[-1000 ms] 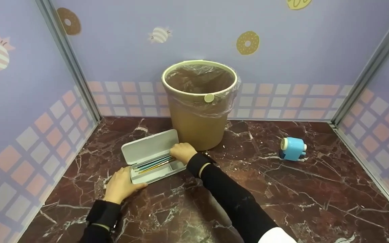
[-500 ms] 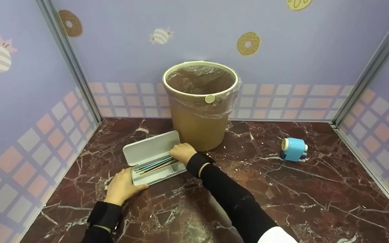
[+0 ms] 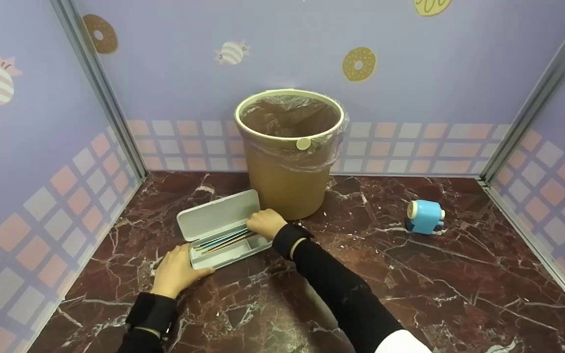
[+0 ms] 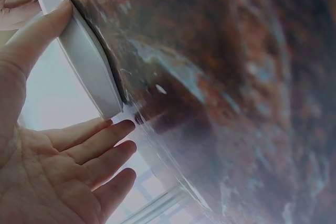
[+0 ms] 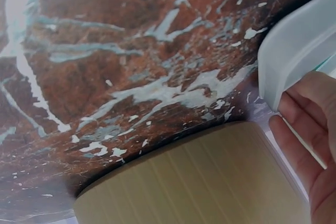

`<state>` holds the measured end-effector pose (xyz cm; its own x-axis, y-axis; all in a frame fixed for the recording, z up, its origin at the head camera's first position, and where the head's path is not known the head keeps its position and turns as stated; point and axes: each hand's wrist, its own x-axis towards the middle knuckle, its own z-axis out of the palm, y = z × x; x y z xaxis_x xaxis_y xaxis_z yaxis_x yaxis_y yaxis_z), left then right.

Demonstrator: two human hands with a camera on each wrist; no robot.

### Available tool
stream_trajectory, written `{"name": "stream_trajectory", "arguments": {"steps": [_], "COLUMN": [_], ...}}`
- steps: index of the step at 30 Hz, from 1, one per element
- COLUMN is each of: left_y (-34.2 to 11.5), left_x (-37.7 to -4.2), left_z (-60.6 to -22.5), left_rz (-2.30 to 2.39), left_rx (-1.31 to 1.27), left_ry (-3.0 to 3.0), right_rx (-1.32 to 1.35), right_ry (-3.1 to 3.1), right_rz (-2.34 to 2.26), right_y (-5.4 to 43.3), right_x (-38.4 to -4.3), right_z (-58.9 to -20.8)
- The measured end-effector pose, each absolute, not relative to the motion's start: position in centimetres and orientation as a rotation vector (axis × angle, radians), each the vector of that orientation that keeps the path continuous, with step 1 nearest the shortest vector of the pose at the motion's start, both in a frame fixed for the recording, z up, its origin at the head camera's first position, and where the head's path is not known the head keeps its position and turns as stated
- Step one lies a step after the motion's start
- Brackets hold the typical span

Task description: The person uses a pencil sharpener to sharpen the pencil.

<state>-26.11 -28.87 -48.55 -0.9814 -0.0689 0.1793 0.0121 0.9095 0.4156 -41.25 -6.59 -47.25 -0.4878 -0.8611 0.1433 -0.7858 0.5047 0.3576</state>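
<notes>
A grey-white pencil case (image 3: 237,253) lies with its lid (image 3: 219,214) raised toward the back. Several pencils (image 3: 218,241), teal and yellowish, lie slanted in its long compartment. My left hand (image 3: 174,271) braces the case's left front corner; in the left wrist view the thumb (image 4: 50,24) lies along the front wall and the other fingers stretch past the end. My right hand (image 3: 267,223) is curled over the right end of the case, on the pencils' far ends. Its fingertips are hidden from above; the right wrist view shows its fingers (image 5: 302,135) bent at the end wall.
Right behind the case stands a tan trash bin (image 3: 287,186) with a clear plastic liner. A blue pencil sharpener (image 3: 426,216) sits to the right on the dark red marble tabletop (image 3: 439,294). Small pale crumbs lie near the bin. Patterned walls enclose the back and sides.
The pencils under my right hand have shifted slightly, the yellowish one now looking darker. Both hands and the case stay nearly in place.
</notes>
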Motion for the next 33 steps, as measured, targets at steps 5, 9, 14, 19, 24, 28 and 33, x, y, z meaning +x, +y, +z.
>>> {"name": "stream_trajectory", "arguments": {"steps": [5, 9, 14, 19, 24, 28, 33], "left_y": [-28.7, -28.6, -28.4, -28.4, -28.5, -28.7, -28.8], "left_x": [-26.2, -26.2, -26.2, -26.2, -26.1, -26.2, -26.2], "left_z": [-48.7, -48.7, -48.7, -48.6, -48.4, -48.4, -48.6], "left_rz": [-0.639, -0.654, -0.666, -0.681, -0.692, -0.697, -0.696], "left_rx": [0.042, 0.032, 0.024, 0.021, 0.018, 0.008, 0.018], "left_ry": [-2.877, -2.866, -2.862, -2.869, -2.882, -2.887, -2.897], "right_rx": [1.377, 1.369, 1.379, 1.373, 1.341, 1.312, 1.27], "right_ry": [-2.454, -2.492, -2.474, -2.392, -2.36, -2.354, -2.39], "right_rz": [-0.347, -0.339, -0.363, -0.378, -0.327, -0.292, -0.196], "right_y": [-6.3, -6.0, -5.5, -4.5, -3.3, -2.1, 0.1], "right_x": [-41.3, -41.1, -40.9, -40.6, -40.0, -39.4, -38.3], "right_z": [-46.9, -46.6, -46.4, -46.4, -46.3, -46.3, -46.2]}}
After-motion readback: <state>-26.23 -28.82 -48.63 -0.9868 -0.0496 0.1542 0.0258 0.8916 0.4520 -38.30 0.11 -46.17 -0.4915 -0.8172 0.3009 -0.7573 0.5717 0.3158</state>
